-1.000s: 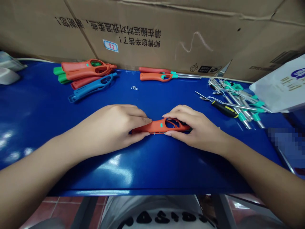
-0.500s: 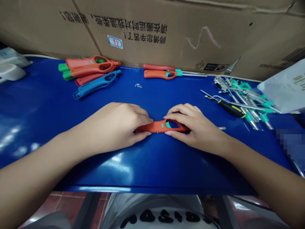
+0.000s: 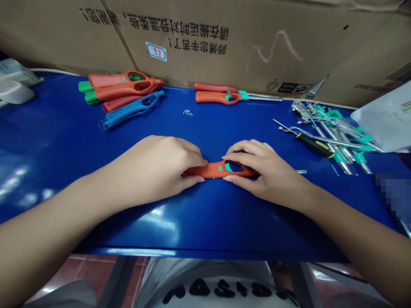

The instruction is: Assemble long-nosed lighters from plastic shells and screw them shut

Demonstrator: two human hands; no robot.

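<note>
An orange utility lighter (image 3: pixel 212 170) with a teal trigger lies crosswise on the blue table in front of me. My left hand (image 3: pixel 167 164) is closed on its handle end, thumb on the near side and fingers on the far side. Around the trigger opening, my right hand (image 3: pixel 260 169) grips the other end between thumb and fingers. A short piece of the metal tube (image 3: pixel 302 171) shows beyond my right hand; the rest of it is hidden. Right by the lighter's near edge is a tiny pale speck, too small to name.
Orange, green, red and blue lighter shells (image 3: pixel 126 87) are piled at back left. Small screws (image 3: pixel 188 113) lie near two lighters (image 3: pixel 218 98). At right are metal tubes with teal parts (image 3: pixel 340 137) and a black-yellow screwdriver (image 3: pixel 314 145). A cardboard box (image 3: pixel 199 64) stands along the back.
The view has shifted very slightly. Both hands keep the same hold on the orange lighter, and nothing else has visibly moved.
</note>
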